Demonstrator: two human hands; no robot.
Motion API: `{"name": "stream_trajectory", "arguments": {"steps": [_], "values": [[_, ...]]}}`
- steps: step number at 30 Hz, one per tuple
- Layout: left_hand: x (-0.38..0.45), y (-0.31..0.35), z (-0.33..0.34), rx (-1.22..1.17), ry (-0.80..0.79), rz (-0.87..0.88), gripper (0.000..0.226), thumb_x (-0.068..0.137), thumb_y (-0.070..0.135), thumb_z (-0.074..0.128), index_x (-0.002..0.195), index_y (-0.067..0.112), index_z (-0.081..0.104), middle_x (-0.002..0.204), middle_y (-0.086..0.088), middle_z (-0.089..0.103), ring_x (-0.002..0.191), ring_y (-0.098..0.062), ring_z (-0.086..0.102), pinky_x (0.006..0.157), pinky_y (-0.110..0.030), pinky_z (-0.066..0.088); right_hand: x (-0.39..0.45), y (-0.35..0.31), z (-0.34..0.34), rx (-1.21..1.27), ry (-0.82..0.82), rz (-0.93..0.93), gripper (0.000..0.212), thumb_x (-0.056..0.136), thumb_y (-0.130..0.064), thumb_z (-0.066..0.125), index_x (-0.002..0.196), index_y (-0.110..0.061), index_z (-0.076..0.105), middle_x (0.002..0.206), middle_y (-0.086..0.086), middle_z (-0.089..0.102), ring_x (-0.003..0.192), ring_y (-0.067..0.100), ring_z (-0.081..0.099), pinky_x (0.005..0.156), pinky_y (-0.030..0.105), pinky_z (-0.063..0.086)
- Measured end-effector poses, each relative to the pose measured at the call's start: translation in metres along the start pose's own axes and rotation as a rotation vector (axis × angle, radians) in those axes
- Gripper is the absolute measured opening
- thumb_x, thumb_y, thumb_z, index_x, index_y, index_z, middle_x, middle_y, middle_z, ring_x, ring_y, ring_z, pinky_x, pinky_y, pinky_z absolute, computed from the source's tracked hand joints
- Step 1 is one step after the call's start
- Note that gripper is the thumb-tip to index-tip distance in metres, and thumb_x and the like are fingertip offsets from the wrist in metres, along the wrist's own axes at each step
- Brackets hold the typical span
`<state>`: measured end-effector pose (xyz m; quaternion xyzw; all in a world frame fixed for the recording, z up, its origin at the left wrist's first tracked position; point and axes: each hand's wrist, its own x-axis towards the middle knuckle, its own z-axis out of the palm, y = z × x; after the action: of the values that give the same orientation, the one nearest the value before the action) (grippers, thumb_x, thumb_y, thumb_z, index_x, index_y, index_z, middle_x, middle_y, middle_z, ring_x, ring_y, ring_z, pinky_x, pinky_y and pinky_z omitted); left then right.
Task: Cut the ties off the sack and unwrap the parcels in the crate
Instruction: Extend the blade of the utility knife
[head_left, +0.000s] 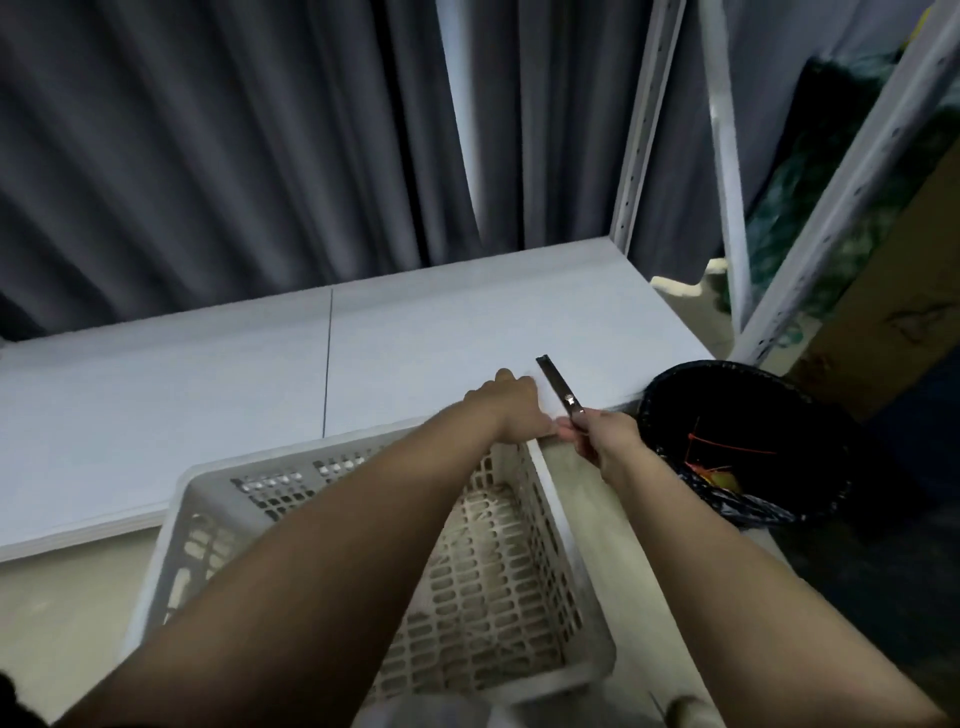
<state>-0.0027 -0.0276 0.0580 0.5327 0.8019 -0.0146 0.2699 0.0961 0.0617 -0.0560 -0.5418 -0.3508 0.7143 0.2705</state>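
The right hand had its grip closed around a cutter, thin metal blade angled up over the white desk. The left hand curled shut at the far corner of the slotted white plastic crate, touching the right.

The left forearm hid much of the crate floor. The right hand covered the scissors' handles. Red and orange scraps in the bin were too dim to identify.
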Motion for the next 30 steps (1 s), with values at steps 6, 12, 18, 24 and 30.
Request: {"name": "stream_trajectory", "arguments": {"steps": [6,12,18,24,30], "values": [[-0.102,0.009,-0.027,-0.334,0.06,-0.082,0.061,0.095,0.035,0.048,0.145,0.004,0.029,0.151,-0.016,0.03,0.135,-0.029,0.037,0.105,-0.031,0.033,-0.118,-0.026,0.009,0.156,-0.159,-0.026,0.012,0.098,-0.003,0.045,0.098,-0.001,0.056,0.077,0.005,0.065,0.059,0.008,0.066,0.08,0.02,0.054],[-0.183,0.008,-0.03,-0.695,0.152,-0.078,0.027,0.095,0.021,0.044,0.113,0.004,0.054,0.105,-0.009,0.054,0.098,-0.026,0.057,0.076,-0.03,0.042,-0.248,-0.026,0.017,0.175,-0.303,-0.088,0.009,0.097,-0.009,0.05,0.1,-0.01,0.058,0.067,-0.006,0.073,0.054,0.002,0.066,0.035,0.008,0.041],[-0.251,0.003,-0.021,-1.335,0.262,0.027,0.018,0.098,0.019,0.042,0.094,0.014,0.06,0.078,0.002,0.071,0.063,-0.007,0.067,0.07,-0.02,0.049,-0.34,-0.015,0.006,0.013,-0.431,-0.232,0.009,0.097,-0.01,0.051,0.102,-0.013,0.058,0.068,-0.009,0.073,0.048,-0.002,0.062,0.04,0.007,0.04],[-0.312,-0.006,0.01,-1.318,0.367,0.147,0.013,0.097,0.01,0.05,0.093,0.009,0.063,0.087,-0.016,0.069,0.066,-0.015,0.064,0.067,-0.021,0.054,-0.402,0.01,-0.009,-0.088,-0.644,-0.203,0.017,0.099,-0.022,0.046,0.101,-0.013,0.06,0.067,-0.002,0.062,0.048,0.008,0.057,0.045,0.016,0.046],[-0.361,-0.005,0.047,-1.537,0.322,0.211,0.024,0.101,0.014,0.04,0.101,0.01,0.063,0.082,-0.003,0.074,0.064,-0.009,0.071,0.059,-0.019,0.057,-0.438,0.044,-0.012,-0.011,-0.779,-0.237,0.024,0.101,-0.022,0.037,0.1,-0.01,0.058,0.051,-0.003,0.04,0.039,0.006,0.032,0.041,0.019,0.036]]}}
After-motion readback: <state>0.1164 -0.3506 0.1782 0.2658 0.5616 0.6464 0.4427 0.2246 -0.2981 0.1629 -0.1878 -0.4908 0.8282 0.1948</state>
